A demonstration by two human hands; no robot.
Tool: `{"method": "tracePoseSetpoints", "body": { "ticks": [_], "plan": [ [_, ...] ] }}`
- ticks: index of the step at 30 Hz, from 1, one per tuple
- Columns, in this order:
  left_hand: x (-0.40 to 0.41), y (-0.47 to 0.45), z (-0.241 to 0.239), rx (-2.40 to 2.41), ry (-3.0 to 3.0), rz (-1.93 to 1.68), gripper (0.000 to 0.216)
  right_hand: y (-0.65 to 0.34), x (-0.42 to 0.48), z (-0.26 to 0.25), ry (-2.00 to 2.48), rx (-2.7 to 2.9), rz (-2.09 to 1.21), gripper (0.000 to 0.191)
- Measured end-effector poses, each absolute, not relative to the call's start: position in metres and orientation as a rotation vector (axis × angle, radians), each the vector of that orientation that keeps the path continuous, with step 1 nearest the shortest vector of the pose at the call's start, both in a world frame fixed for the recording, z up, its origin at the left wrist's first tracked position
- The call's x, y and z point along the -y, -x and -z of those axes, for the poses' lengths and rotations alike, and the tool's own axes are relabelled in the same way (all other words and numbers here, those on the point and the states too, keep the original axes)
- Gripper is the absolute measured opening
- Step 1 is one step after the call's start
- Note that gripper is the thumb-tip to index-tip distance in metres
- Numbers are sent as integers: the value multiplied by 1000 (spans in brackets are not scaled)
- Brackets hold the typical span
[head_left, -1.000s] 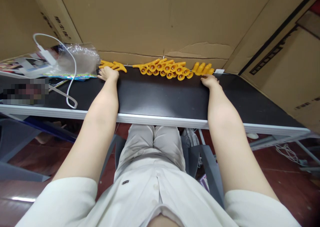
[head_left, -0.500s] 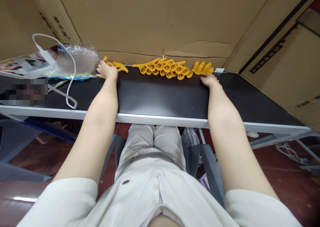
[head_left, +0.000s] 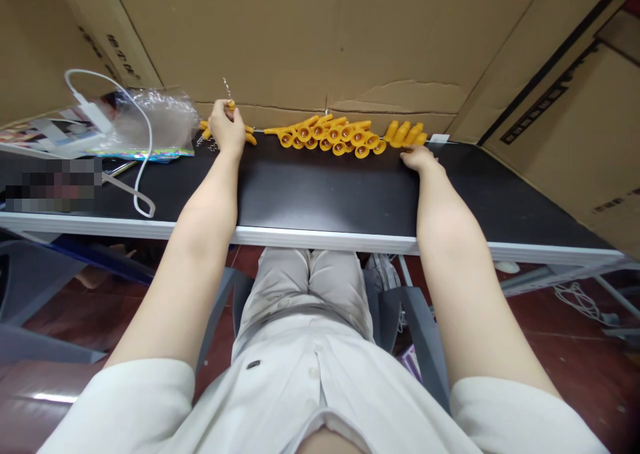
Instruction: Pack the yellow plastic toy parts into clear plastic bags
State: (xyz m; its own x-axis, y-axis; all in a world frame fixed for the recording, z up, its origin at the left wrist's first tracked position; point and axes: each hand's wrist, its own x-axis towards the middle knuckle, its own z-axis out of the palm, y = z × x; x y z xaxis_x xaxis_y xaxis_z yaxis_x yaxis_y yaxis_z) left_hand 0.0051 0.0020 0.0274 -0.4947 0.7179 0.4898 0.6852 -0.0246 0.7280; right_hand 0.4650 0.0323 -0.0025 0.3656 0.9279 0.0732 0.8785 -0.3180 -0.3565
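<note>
1. Upward went the left hand: half a second earlier it lay spread over the left pile, and now it stood raised above it
2. Its thumb and fingers were pinched together on a small yellow piece, with a silvery chain sticking up from the grip; how much of the piece sat inside the hand I could not tell
3. So, as I judged it, one piece had been lifted out, and the work at that pile had turned from reaching to holding
4. Below that hand, more yellow showed on the desk, with loose chains beside it
5. Nothing much had shifted at the right hand, which lay low and half curled just in front of the right row; whether it gripped or touched anything was hidden from me
6. Between the hands, the middle stack sat as before, its round hollow ends facing the person, well apart from both hands
</note>
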Motion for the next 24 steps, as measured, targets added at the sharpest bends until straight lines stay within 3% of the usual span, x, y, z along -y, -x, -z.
{"method": "tracePoseSetpoints", "body": {
  "ticks": [5,15,20,24],
  "plan": [
    [-15,-9,-21,-2092,-1699,-1534,23,-466,-33,2,2299,1598,-205,62],
    [-16,-18,-11,-2041,-1879,-1269,19,-466,-35,4,2290,1588,-194,59],
    [-13,-17,-5,-1962,-1812,-985,11,-466,-34,5,2276,1574,-189,66],
    [-17,-14,0,-1928,-1783,-956,13,-462,-28,1,2262,1514,-185,72]
  ]
}}
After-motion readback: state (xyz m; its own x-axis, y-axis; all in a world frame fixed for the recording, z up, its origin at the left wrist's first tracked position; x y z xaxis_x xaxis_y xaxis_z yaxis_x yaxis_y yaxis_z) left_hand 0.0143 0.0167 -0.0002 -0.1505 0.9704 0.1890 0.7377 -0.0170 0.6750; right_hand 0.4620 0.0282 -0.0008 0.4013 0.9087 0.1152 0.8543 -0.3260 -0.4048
